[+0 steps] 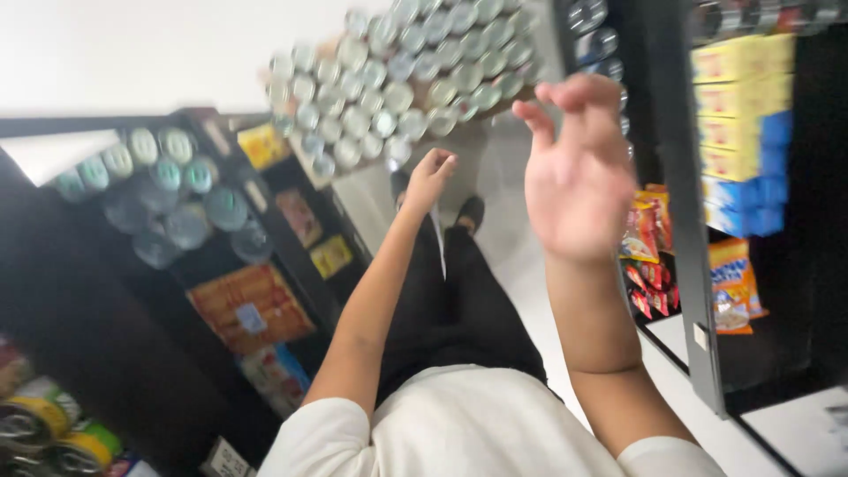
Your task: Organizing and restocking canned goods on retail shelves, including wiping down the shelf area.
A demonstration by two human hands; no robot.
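Both hands up and empty in a shop aisle, a tray of cans just beyond the fingertips.

Head view: the right hand [579, 172] is raised at about 1 o'clock, palm toward the camera, fingers apart and curled at the tips, clamped on nothing. The left hand [430, 177] reaches out at 12 o'clock on a straight arm, fingers loosely spread, also empty. The tray of cans [402, 79] sits at 12 o'clock, near both hands, touching neither; its long axis runs from 8 o'clock up to 2 o'clock, lids facing the camera. Shelves of lidded cans [168, 194] stand at 9 o'clock, yellow and blue boxes [742, 124] at 2 o'clock, snack packets [649, 247] at 3 o'clock.
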